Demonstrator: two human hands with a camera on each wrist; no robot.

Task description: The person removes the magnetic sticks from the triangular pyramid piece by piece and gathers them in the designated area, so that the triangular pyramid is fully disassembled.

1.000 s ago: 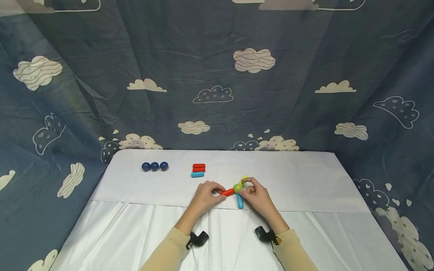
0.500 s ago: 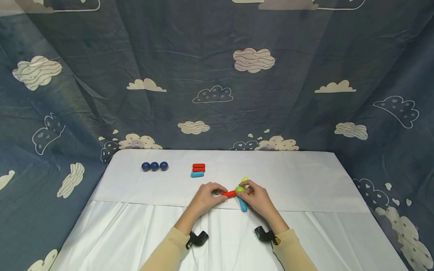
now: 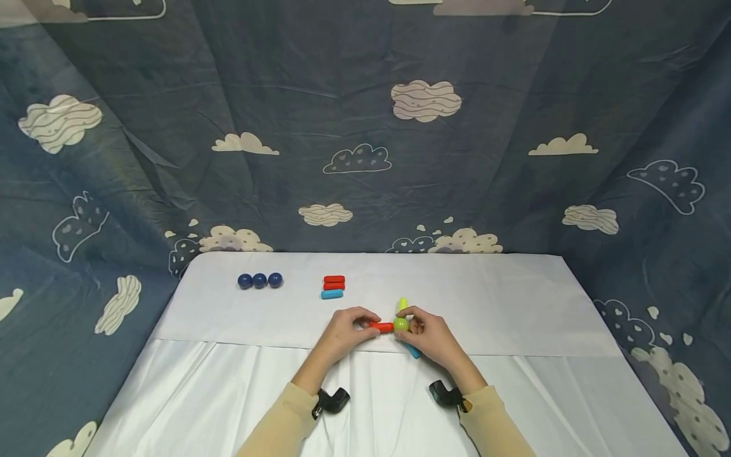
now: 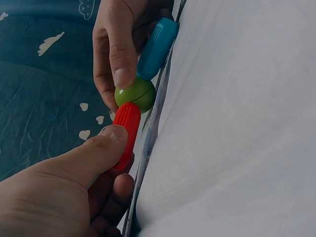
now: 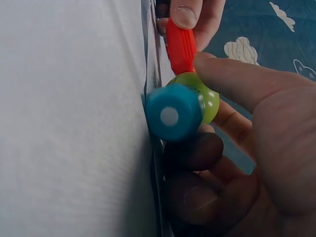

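My left hand (image 3: 342,330) pinches a red rod (image 4: 127,133) between thumb and fingers. The rod's far end meets a green ball (image 3: 401,325), which my right hand (image 3: 431,336) grips between thumb and fingers. From the same ball a blue rod (image 4: 158,48) points toward the person, partly hidden by the right hand in the head view. A yellow-green rod (image 3: 403,303) sticks out on the far side of the ball. In the right wrist view the blue rod's round end (image 5: 170,112), with a pale disc at its centre, faces the camera.
Three dark blue balls (image 3: 259,280) sit in a row at the back left of the white table (image 3: 485,298). Nearer the middle lie two red rods (image 3: 334,283) and a blue rod (image 3: 332,294), stacked side by side. A cloud-patterned cloth (image 3: 365,203) hangs behind.
The joined piece has turned and shifted slightly in the hands: the red rod now lies nearly level, and the blue rod's near end has swung right. The loose pieces have stayed put.
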